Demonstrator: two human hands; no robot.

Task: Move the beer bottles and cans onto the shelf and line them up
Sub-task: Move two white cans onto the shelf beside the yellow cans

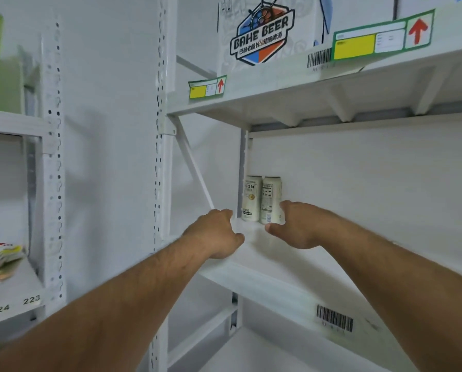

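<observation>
Two cream beer cans stand upright side by side at the back left corner of the white shelf (278,267): the left can (252,197) and the right can (271,197). My right hand (294,226) reaches in with thumb and fingers around the lower part of the right can, touching it. My left hand (216,233) rests near the shelf's left edge, a little short of the left can, fingers curled, holding nothing.
A white carton printed BAHE BEER (262,33) sits on the shelf above. Upright perforated posts (160,157) frame the bay. A diagonal brace (195,165) crosses the left side. Another rack at the far left holds packets (2,260). A barcode label (334,318) marks the shelf front.
</observation>
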